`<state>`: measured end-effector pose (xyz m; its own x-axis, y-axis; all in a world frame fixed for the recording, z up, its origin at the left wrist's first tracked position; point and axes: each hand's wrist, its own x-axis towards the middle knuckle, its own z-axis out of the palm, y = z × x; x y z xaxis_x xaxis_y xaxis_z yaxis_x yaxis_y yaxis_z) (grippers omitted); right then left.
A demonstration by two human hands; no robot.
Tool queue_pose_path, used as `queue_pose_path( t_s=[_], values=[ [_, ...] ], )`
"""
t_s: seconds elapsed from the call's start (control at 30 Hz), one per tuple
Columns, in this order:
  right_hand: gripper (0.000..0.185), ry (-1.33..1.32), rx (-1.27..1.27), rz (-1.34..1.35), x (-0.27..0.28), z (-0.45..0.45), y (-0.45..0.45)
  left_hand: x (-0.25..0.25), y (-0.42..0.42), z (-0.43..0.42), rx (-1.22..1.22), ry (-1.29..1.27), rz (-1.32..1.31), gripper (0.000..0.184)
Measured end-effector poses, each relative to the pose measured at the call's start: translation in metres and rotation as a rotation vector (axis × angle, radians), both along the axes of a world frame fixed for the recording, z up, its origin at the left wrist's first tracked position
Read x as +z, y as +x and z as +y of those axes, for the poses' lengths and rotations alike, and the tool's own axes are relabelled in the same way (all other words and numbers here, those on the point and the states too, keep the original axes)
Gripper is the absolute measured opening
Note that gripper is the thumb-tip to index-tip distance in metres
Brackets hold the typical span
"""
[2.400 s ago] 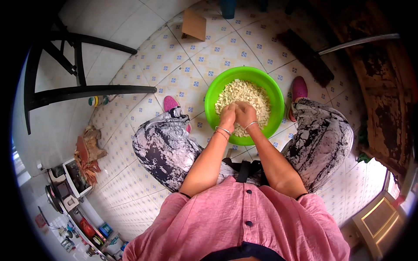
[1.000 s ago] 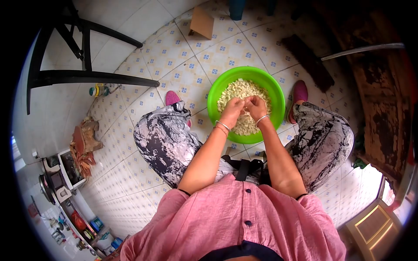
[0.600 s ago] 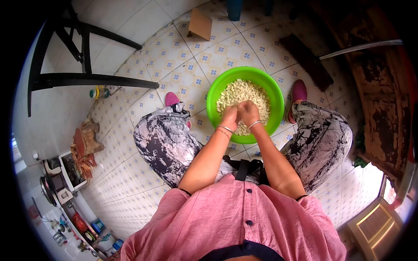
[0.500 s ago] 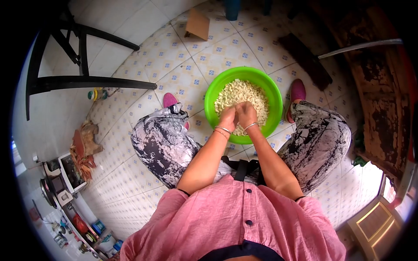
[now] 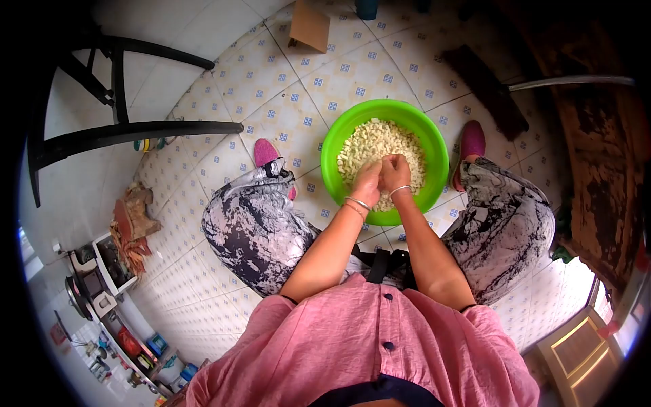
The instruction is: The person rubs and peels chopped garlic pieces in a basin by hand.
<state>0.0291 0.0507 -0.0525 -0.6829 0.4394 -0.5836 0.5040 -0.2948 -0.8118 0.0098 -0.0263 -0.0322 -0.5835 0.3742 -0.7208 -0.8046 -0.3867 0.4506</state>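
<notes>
A round bright green basin stands on the tiled floor between my feet. Small pale cream chunks are heaped in it; what they are I cannot tell. Over the near part of the heap, my left hand is closed with its fingers curled inward. Touching or almost touching it is my right hand, also closed, fingertips turned toward the left one. Anything pinched between them is hidden by the fingers. Each wrist wears a silver bangle.
My knees and pink shoes flank the basin. A black metal frame juts in from the left. A cardboard piece and a dark plank lie beyond. Firewood sits at left, a worn wooden piece of furniture at right.
The view has shifted slightly. Both hands stay together over the chunks, with the fingers turned a little differently and the right hand slightly farther right.
</notes>
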Motion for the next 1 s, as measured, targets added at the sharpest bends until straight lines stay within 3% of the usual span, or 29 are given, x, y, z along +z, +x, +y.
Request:
queue_pose_path(
  t_s=[0.07, 0.17, 0.23, 0.3, 0.4, 0.47, 0.53, 0.67, 0.77, 1.0],
  values=[
    [0.012, 0.005, 0.023, -0.046, -0.001, 0.002, -0.004, -0.003, -0.001, 0.002, 0.101, -0.147, -0.066, 0.007],
    [0.008, -0.044, -0.014, -0.111, -0.01, 0.007, -0.011, -0.013, -0.006, -0.006, -0.033, -0.278, 0.037, 0.016],
    [0.015, 0.229, -0.09, 0.103, -0.057, 0.016, -0.009, -0.017, -0.009, -0.012, -0.121, -0.432, 0.117, 0.013],
    [0.017, 0.287, -0.079, 0.105, -0.06, 0.031, -0.015, -0.02, -0.013, -0.016, -0.21, -0.585, 0.198, 0.011],
    [0.029, 0.307, -0.006, -0.185, -0.055, 0.053, -0.024, -0.029, -0.016, -0.025, -0.182, -0.698, 0.254, 0.018],
    [0.029, 0.333, -0.055, -0.103, -0.064, 0.058, -0.029, -0.053, -0.019, -0.037, -0.177, -0.997, 0.383, 0.032],
    [0.034, 0.381, -0.055, 0.022, -0.072, 0.062, -0.034, -0.051, -0.024, -0.041, -0.13, -0.977, 0.32, 0.039],
    [0.044, 0.526, 0.156, -0.096, -0.065, 0.069, -0.046, -0.056, -0.028, -0.038, -0.146, -0.937, 0.22, 0.052],
    [0.053, 0.419, 0.259, -0.158, -0.086, 0.068, -0.052, 0.004, -0.052, -0.019, -0.255, -0.883, 0.202, 0.053],
    [0.062, 0.301, 0.382, -0.33, -0.058, 0.059, -0.078, -0.05, -0.08, -0.011, -0.443, -0.844, 0.233, 0.055]
  ],
)
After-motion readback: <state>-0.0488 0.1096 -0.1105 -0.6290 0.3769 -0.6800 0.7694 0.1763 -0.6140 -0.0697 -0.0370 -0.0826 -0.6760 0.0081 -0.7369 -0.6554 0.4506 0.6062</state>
